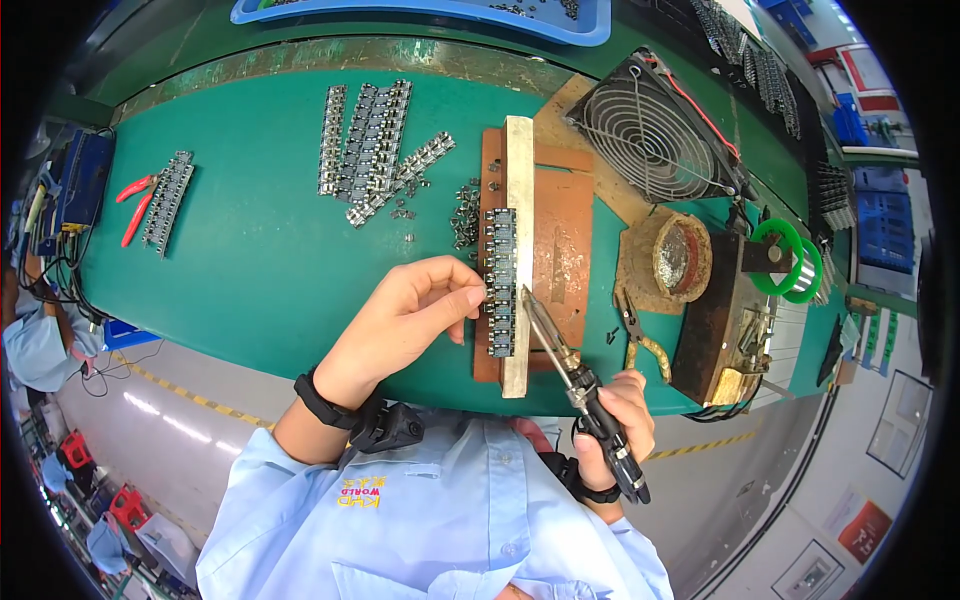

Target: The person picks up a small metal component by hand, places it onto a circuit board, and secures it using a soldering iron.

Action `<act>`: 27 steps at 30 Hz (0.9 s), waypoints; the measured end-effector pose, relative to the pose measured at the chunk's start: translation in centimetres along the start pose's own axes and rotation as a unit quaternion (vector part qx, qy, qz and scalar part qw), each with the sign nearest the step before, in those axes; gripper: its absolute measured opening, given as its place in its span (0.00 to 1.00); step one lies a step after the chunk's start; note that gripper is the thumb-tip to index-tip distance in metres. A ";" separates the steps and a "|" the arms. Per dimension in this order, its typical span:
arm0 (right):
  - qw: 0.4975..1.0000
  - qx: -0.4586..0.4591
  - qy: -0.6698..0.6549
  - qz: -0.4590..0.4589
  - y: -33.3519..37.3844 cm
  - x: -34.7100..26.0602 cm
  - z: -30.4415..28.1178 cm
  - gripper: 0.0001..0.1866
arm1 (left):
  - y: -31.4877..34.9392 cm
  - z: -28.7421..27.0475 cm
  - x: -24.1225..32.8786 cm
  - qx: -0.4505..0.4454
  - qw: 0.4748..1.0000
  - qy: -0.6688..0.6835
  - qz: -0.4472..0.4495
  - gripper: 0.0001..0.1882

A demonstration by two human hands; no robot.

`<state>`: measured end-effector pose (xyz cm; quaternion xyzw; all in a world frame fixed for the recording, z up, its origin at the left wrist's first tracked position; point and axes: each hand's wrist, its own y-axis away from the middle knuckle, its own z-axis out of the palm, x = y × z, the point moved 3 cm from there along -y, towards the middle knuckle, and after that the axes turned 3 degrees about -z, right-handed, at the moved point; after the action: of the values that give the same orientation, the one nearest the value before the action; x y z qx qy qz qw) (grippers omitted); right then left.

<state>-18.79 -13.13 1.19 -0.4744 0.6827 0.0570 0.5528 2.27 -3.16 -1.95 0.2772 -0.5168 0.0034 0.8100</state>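
Observation:
My right hand [622, 428] is wrapped round the handle of a soldering iron [590, 400], whose tip points up and left to a strip of small circuit boards [501, 270]. That strip lies along a pale metal bar [519, 170] on a brown board [562, 250]. At the strip's left edge, my left hand [425, 305] has its thumb and forefinger pinched together; whatever sits between them is too small to make out. Small loose metal parts [466, 215] are heaped just beyond that hand.
Several more board strips [370, 140] lie farther back on the green mat [250, 240]. Red-handled pliers [138, 205] rest under another strip at left. On the right stand a fan [655, 130], a round pot [683, 255], a green solder spool [785, 260] and yellow-handled pliers [640, 335]. A blue tray [430, 22] is behind.

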 end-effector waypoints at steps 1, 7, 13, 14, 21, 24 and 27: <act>1.000 0.000 0.000 0.000 0.1 0.0 -0.1 0.23 | 0.0 0.0 0.0 0.000 1.000 0.001 0.000 0.07; 1.000 0.004 -0.001 0.001 0.6 0.3 -0.4 0.23 | 0.0 0.1 0.0 0.004 1.000 0.002 0.000 0.07; 0.998 0.065 -0.003 0.025 1.4 0.6 -0.4 0.23 | 0.0 0.1 0.1 0.002 1.000 0.002 0.004 0.08; 0.997 0.071 -0.005 0.031 1.5 0.7 -0.3 0.22 | 0.0 0.2 0.2 0.004 1.000 0.002 0.002 0.07; 0.994 0.033 0.017 0.103 1.7 0.3 0.6 0.22 | 0.0 0.3 0.2 0.011 1.000 -0.004 0.002 0.07; 0.995 0.001 -0.073 0.068 0.5 0.3 2.1 0.20 | 0.0 0.3 0.2 0.013 1.000 -0.010 0.003 0.07; 0.999 -0.046 -0.013 -0.004 -2.1 -0.4 3.5 0.18 | 0.1 0.1 0.1 0.009 1.000 -0.005 0.016 0.09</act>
<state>-14.87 -11.93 1.08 -0.5016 0.6703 0.0917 0.5392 2.19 -3.12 -1.83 0.2766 -0.5249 0.0197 0.8047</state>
